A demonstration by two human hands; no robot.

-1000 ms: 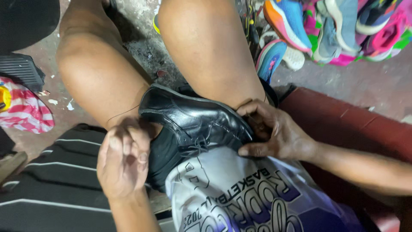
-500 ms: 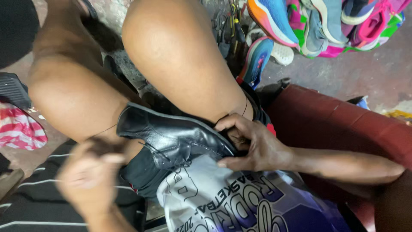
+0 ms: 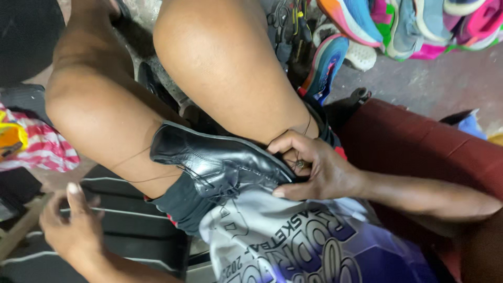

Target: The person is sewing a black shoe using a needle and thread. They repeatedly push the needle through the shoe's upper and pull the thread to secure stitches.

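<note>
1. On the person's lap, in the head view, a black leather shoe [image 3: 220,162] lies on its side, wedged between the bare thighs, its toe pointing to nine o'clock.
2. The right hand [image 3: 314,170] clamps the heel end, its grip clenched on the shoe with fingers curled over the collar.
3. The left hand [image 3: 73,225], at seven o'clock and well apart from the shoe, pinches a thin thread [image 3: 141,175] that runs up to the shoe; the pinch itself is blurred.
4. Judged risk: a hard tug could snap the thread or tear the leather.
5. The shoe could also slide off the printed jersey [image 3: 293,241], since only one hand steadies it.
6. The taut thread crosses bare skin and could chafe it.
</note>
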